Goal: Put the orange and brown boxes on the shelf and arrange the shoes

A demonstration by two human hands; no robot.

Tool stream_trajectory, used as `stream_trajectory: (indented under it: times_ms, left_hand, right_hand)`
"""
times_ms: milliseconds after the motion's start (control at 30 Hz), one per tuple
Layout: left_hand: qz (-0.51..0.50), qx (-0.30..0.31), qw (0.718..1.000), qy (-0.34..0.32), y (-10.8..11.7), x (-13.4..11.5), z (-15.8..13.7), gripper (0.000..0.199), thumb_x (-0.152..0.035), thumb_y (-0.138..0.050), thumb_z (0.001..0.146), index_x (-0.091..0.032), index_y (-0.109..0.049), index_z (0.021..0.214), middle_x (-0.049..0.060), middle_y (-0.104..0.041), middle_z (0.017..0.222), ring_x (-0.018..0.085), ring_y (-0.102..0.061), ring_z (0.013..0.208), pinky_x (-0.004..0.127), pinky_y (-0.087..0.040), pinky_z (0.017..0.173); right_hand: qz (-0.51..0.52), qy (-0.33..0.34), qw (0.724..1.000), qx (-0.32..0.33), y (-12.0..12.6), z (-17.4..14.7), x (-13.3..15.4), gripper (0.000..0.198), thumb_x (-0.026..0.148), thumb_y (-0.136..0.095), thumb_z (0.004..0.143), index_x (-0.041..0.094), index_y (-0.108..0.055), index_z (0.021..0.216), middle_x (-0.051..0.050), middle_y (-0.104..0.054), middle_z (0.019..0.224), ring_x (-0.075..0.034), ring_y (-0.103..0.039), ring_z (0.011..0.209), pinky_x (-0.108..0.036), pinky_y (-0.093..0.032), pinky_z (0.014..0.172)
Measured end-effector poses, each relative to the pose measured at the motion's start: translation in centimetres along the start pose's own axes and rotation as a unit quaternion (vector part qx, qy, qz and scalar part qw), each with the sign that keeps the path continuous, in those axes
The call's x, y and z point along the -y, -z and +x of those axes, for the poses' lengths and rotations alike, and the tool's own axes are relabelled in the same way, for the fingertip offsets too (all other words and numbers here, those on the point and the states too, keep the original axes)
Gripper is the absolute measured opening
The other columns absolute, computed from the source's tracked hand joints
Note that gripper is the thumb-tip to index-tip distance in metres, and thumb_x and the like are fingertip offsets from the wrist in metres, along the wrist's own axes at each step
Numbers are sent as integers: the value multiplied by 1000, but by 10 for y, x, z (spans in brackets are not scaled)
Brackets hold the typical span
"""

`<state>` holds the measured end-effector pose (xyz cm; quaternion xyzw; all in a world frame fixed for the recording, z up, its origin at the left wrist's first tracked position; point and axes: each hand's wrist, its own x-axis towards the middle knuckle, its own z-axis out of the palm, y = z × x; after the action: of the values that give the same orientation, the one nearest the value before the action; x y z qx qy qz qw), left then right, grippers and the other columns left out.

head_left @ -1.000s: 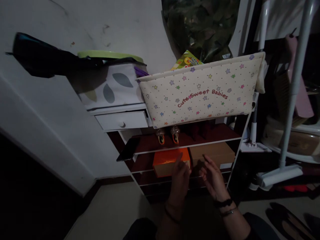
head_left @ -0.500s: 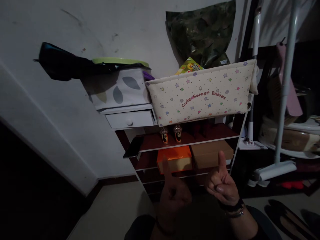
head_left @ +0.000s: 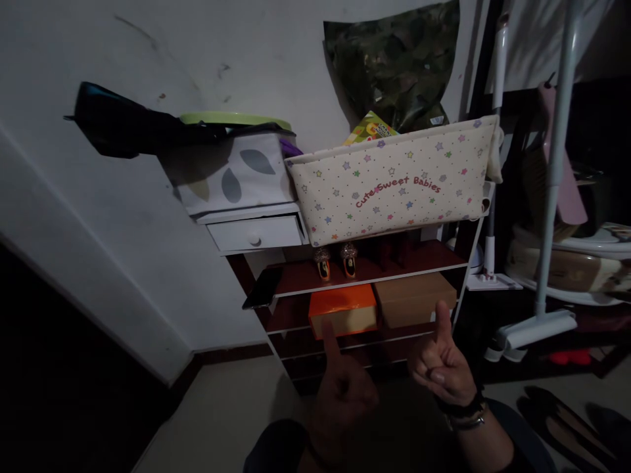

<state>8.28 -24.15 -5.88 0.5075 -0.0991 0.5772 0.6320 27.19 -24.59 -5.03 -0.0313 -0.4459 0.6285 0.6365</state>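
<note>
My left hand [head_left: 345, 394], dim and in shadow, points its index finger up in front of an orange box [head_left: 342, 307]. Its other fingers are curled in, and I see nothing in them. My right hand [head_left: 441, 368] also has its index finger raised, with the thumb folded over the curled fingers and nothing held. Behind it lies a brown cardboard box [head_left: 417, 299], apart from the fingertip as far as I can tell. Dark bands circle the right wrist. Both boxes sit on one level of a dark red shelf rack [head_left: 296, 279].
A star-patterned fabric basket [head_left: 394, 187] and a small white drawer unit [head_left: 254, 233] top the rack. A phone-like dark slab [head_left: 263, 288] overhangs the left edge. Small shoes [head_left: 349, 261] stand on the upper shelf. At right are a grey-poled roller [head_left: 539, 325] and dark shoes [head_left: 566, 420].
The view has shifted slightly, so the rack and basket appear a little further left. Both hands keep the same pointing shape, and nothing was picked up or let go.
</note>
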Motion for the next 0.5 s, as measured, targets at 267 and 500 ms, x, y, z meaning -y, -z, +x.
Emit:
stream_trajectory:
  times_ms: [267,500]
  left_hand:
    - [-1,-33,999,22,3,3,-3,111,-21,-82,88,-61,-12,164,-14,-18,58,6,-11,47,12,-32,49]
    - [26,-63,995,77,18,9,-7,116,-19,-81,88,-58,-4,165,-12,-25,64,7,-20,52,15,-35,55]
  right_hand:
    - [-4,-7,1000,12,2,-1,3,87,28,-86,81,69,-47,147,14,-14,55,-7,-4,45,-16,-22,42]
    - [-37,-24,999,-26,17,-2,5,84,32,-89,80,63,-51,149,13,-19,56,-9,-14,48,-18,-29,47]
